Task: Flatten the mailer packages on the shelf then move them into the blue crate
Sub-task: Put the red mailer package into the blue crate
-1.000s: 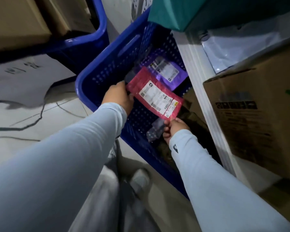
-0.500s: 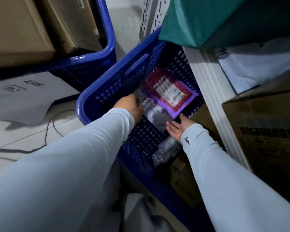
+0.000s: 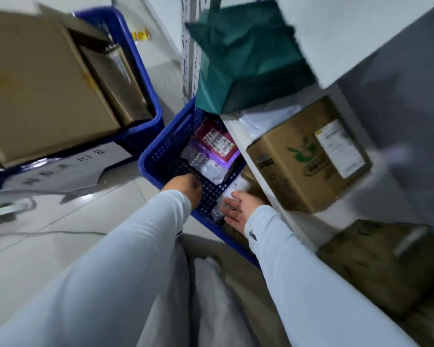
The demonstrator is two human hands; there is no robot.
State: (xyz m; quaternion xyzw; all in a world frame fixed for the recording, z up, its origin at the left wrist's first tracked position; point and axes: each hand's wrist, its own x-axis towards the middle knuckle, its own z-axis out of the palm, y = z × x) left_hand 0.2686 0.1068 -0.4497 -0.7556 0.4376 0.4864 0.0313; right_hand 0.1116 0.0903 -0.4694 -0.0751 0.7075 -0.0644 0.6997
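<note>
The blue crate stands on the floor beside the white shelf. Inside it a red mailer with a white label lies on top of a purple mailer, with a clear grey mailer below them. My left hand hovers over the crate's near inside wall, fingers curled, holding nothing. My right hand is spread open, palm up, over the crate's near right corner above another clear packet. The frame is blurred by head motion.
A second blue crate with cardboard boxes sits at the left. On the shelf are a green bag, a white mailer and a brown box. A dark box lies below.
The red mailer went from both hands down into the crate onto the purple one. Both hands have let go and pulled back toward me. The view has swung up and out.
</note>
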